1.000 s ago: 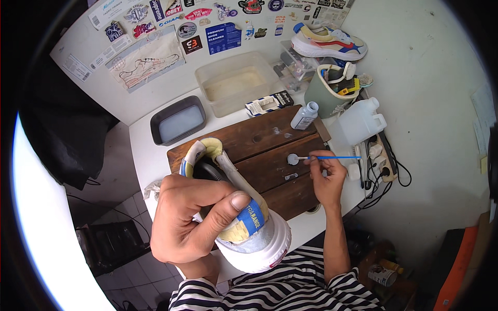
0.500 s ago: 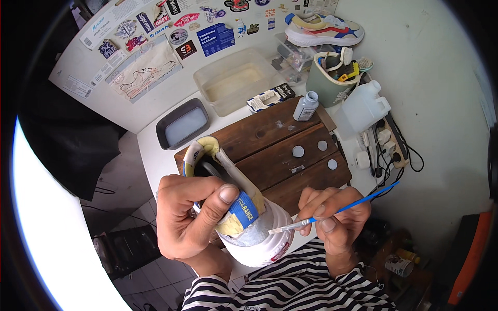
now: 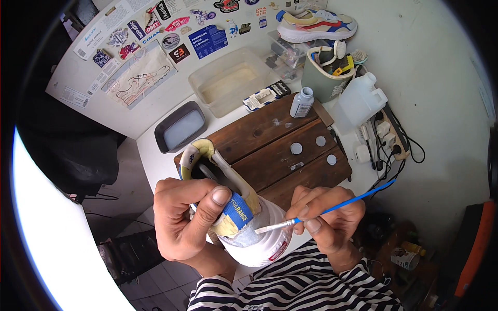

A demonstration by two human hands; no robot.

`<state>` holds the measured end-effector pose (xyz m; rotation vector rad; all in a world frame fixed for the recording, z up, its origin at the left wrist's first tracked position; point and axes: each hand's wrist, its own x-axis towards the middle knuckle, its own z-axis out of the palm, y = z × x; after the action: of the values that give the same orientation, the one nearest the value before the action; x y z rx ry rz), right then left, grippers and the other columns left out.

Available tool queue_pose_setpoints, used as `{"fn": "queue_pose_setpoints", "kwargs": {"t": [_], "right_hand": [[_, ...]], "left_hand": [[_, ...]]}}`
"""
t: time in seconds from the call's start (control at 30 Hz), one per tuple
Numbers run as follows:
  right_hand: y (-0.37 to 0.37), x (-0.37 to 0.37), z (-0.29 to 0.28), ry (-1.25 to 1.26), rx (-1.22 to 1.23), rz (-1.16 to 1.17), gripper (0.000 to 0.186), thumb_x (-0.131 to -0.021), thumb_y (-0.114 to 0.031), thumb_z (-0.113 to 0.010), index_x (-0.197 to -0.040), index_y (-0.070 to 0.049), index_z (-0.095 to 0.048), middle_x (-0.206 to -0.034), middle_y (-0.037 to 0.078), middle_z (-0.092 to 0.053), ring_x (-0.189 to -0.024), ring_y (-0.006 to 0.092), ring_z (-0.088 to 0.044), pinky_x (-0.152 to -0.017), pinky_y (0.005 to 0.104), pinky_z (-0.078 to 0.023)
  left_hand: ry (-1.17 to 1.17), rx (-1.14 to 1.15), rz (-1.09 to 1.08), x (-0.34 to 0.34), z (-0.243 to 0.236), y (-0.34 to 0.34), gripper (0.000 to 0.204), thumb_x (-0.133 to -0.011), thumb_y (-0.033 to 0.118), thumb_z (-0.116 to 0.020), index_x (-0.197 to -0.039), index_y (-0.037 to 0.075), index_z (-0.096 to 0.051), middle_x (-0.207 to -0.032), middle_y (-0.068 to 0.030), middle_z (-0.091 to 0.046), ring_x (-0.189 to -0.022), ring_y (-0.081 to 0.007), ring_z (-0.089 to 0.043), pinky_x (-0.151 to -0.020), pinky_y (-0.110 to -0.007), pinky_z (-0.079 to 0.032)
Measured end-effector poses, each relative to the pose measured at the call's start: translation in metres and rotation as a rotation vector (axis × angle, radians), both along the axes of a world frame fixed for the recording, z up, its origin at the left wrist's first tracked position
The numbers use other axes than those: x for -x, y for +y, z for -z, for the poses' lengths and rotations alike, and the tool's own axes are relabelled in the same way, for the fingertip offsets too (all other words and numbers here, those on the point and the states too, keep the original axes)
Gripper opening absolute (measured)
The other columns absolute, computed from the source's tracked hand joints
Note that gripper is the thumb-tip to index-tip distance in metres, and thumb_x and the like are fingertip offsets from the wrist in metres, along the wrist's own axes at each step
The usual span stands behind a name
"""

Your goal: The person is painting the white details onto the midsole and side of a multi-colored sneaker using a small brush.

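Observation:
A worn sneaker (image 3: 263, 220) with a white sole and a blue and yellow tongue is held up in front of me, tilted, over the table's near edge. My left hand (image 3: 189, 217) is closed on it, thumb and forefinger pinching the blue tongue. Between the fingers of my right hand (image 3: 327, 217) is a thin paintbrush (image 3: 342, 205) with a blue handle and metal ferrule. Its pale bristle tip meets the greyish patch just below the tongue's yellow, frayed end. The fingers that lie behind the shoe are hidden.
Beyond the shoe lies a dark wooden board (image 3: 249, 140) with small pale discs (image 3: 296, 149) and an uncapped bottle (image 3: 302, 102). Behind stand a grey tub (image 3: 161, 140), a clear plastic bin (image 3: 207, 106), a jug (image 3: 358, 103) and another sneaker (image 3: 316, 32). Cables (image 3: 415, 155) trail at right.
The brush tip has moved left across the greyish patch, toward the tongue's frayed end. My left hand keeps its hold on the sneaker. The whole view has shifted slightly.

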<state>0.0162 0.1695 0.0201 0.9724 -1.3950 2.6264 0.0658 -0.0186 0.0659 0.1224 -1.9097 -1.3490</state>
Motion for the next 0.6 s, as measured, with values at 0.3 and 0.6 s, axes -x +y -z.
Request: {"fn": "queue_pose_setpoints", "kwargs": {"t": [0.3, 0.6], "right_hand": [[0.0026, 0.0008, -0.0002, 0.092, -0.062, 0.053, 0.014, -0.083, 0.01, -0.064, -0.097, 0.01, -0.061, -0.08, 0.021, -0.07, -0.07, 0.024, -0.072, -0.061, 0.0324, -0.053], [0.0023, -0.0026, -0.0019, 0.152, -0.076, 0.086, 0.014, -0.082, 0.008, -0.066, -0.095, 0.007, -0.061, -0.081, 0.019, -0.071, -0.071, 0.0259, -0.074, -0.056, 0.032, -0.05]], "left_hand": [[-0.11, -0.023, 0.055, -0.0031, -0.0014, -0.0076, 0.022, -0.071, 0.009, -0.086, -0.081, -0.005, -0.071, -0.075, -0.0101, -0.067, -0.071, -0.0181, -0.055, -0.066, -0.032, -0.041], [0.0, 0.051, -0.01, -0.0009, 0.0015, -0.0043, 0.022, -0.071, 0.007, -0.086, -0.081, -0.005, -0.071, -0.075, -0.0107, -0.068, -0.069, -0.018, -0.055, -0.065, -0.032, -0.041]]}}
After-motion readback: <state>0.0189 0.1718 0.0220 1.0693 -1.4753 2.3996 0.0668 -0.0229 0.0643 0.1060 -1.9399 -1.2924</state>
